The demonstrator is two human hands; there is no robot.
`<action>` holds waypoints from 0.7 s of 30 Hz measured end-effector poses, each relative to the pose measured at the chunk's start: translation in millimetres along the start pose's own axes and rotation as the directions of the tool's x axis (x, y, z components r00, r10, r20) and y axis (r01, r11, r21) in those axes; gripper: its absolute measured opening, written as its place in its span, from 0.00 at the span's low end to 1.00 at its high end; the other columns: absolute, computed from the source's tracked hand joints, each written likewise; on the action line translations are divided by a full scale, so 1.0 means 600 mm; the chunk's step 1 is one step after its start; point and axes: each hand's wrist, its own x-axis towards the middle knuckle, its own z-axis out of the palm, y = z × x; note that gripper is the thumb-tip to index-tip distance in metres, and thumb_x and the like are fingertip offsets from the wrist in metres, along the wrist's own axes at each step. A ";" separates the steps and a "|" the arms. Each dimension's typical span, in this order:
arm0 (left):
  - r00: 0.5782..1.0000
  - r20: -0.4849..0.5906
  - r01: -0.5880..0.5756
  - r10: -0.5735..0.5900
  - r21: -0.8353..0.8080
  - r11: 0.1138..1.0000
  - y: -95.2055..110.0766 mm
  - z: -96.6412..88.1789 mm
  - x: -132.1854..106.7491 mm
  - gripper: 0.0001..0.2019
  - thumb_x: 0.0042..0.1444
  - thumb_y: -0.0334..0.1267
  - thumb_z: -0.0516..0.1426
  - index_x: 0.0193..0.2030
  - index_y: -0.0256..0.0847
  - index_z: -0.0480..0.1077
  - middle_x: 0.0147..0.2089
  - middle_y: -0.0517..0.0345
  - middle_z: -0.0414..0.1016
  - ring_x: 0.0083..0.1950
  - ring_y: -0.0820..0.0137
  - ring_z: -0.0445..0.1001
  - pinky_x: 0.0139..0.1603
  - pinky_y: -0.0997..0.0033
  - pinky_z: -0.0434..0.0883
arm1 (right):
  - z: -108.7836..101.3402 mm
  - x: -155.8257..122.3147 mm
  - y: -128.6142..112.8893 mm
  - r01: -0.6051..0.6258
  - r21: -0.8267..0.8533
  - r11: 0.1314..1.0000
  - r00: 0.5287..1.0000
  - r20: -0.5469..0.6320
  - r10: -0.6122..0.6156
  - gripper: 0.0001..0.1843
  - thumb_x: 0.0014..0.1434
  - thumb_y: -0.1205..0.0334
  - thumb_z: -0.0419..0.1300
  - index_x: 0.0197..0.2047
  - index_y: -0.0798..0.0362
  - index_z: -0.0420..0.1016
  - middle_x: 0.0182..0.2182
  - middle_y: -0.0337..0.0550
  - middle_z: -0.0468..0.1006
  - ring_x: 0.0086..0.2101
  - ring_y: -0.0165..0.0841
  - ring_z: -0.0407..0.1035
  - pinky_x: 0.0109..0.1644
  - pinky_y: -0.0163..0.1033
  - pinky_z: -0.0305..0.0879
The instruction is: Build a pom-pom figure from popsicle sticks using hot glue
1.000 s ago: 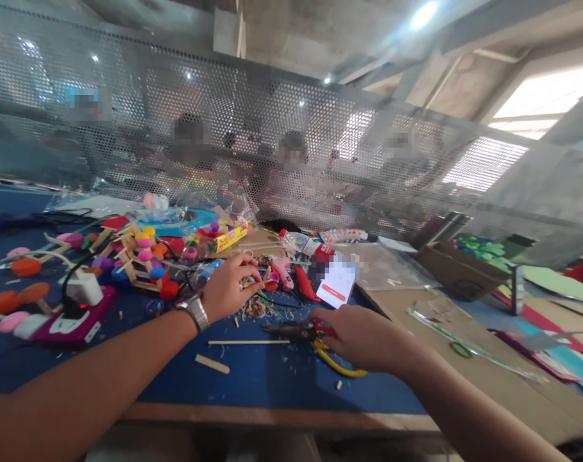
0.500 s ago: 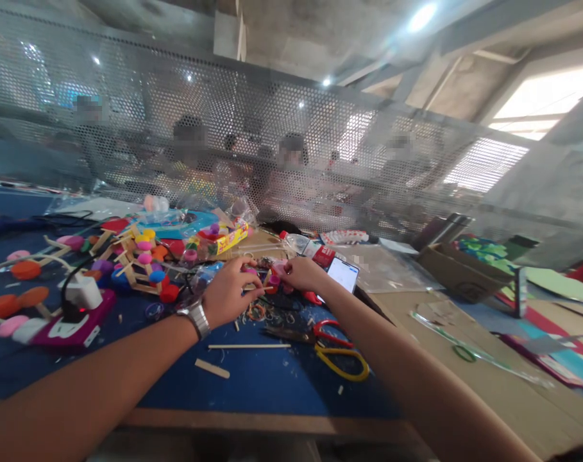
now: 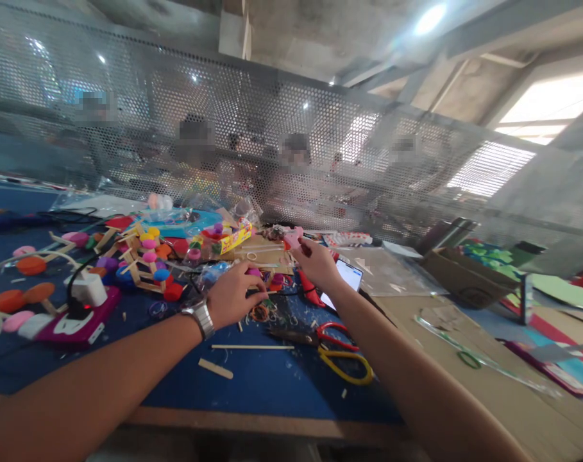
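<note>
My left hand (image 3: 236, 294), with a metal watch on its wrist, is closed in a pinch on a thin wooden stick over a heap of rubber bands (image 3: 261, 312) on the blue table top (image 3: 272, 378). My right hand (image 3: 316, 262) is raised a little above the table, closed on a small pink glue gun (image 3: 292, 238). Below my right forearm lie two pairs of scissors, one with red handles (image 3: 334, 335), one with yellow handles (image 3: 349, 367). A lit phone (image 3: 346, 274) sits just right of my right hand.
A stick-and-bottle-cap model (image 3: 142, 256) and a white plug on a purple power strip (image 3: 82, 301) stand at the left. Loose sticks (image 3: 253, 347) lie near the front edge. Brown cardboard (image 3: 464, 359) and an open box (image 3: 457, 269) fill the right. People sit behind a perforated metal screen (image 3: 272, 141).
My right hand left the scissors on the table, reached to the far pile, took hold of the pink glue gun and lifted it. My left hand stayed in its pinch.
</note>
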 end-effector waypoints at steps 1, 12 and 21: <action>1.000 0.009 0.000 0.000 -0.005 1.000 0.000 -0.001 0.000 0.04 0.58 0.38 0.66 0.35 0.41 0.80 0.52 0.48 0.74 0.52 0.57 0.76 0.54 0.54 0.74 | -0.005 -0.004 0.000 -0.005 0.075 0.997 1.000 0.002 0.005 0.18 0.55 0.55 0.61 0.45 0.56 0.76 0.26 0.37 0.73 0.28 0.34 0.67 0.34 0.38 0.61; 0.997 0.030 -0.074 0.075 -0.031 0.997 -0.014 -0.005 0.000 0.05 0.59 0.39 0.64 0.35 0.42 0.77 0.51 0.51 0.73 0.49 0.60 0.76 0.53 0.54 0.74 | -0.021 -0.058 0.031 -0.169 0.651 0.740 0.985 0.131 0.109 0.19 0.44 0.53 0.70 0.38 0.48 0.71 0.24 0.32 0.77 0.23 0.31 0.73 0.29 0.35 0.70; 0.985 0.030 -0.171 0.173 -0.050 0.984 -0.012 -0.018 0.002 0.04 0.57 0.36 0.60 0.33 0.41 0.73 0.47 0.50 0.73 0.47 0.60 0.75 0.51 0.53 0.74 | -0.042 -0.087 0.014 -0.211 0.597 0.774 0.967 0.245 0.075 0.23 0.45 0.41 0.70 0.31 0.49 0.69 0.18 0.33 0.70 0.18 0.29 0.65 0.20 0.34 0.58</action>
